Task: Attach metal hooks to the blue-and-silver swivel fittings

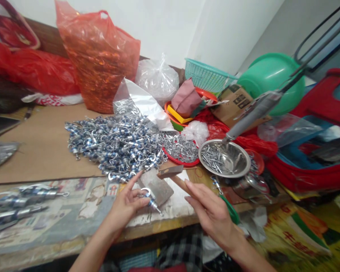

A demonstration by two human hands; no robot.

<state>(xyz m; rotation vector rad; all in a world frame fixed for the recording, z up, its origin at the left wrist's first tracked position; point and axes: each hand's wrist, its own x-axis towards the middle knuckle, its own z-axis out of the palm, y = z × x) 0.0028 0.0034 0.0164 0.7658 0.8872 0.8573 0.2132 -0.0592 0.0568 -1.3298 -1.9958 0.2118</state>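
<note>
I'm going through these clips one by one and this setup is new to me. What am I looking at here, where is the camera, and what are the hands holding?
There is one picture, taken by a camera worn on a person's head, looking forward and down at their own two bare hands. No machine is involved. The left hand pinches a small blue and silver metal fitting with a ring at one end, held against a flat metal block on the worktable. The right hand grips the wooden handle of a small hammer, its head just above the block. Behind lies a big pile of similar fittings, a red plate of metal rings, and a steel bowl of small pins. Plastic bags and baskets crowd the back.
</note>
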